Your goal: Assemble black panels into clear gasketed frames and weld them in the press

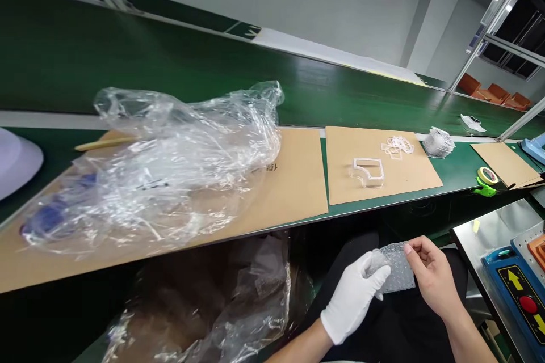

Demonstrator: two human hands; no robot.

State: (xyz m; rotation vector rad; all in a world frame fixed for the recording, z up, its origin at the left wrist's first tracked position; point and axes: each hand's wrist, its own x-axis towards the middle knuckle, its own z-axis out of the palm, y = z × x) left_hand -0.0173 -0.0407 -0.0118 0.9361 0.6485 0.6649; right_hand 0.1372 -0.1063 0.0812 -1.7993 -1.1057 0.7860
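In a white glove, my left hand (355, 294) grips the left side of a small bubble wrap pouch (397, 267), thumb on top. My bare right hand (430, 272) pinches the pouch's upper right corner between thumb and fingers. The pouch is held above my lap, below the bench edge. Whether anything is inside it I cannot tell. On a cardboard sheet (344, 144) beyond my hands stands a clear plastic part with a white-edged frame (369, 173). Behind that part lies a small pile of white frame-shaped gaskets (398, 146).
A large clear plastic bag (183, 164) covers the cardboard at left; another bag (255, 289) hangs below. To the right are a white stack (438, 142), a tape roll (487, 175), a green-handled tool (485, 189) and a blue machine with a red button (528, 304).
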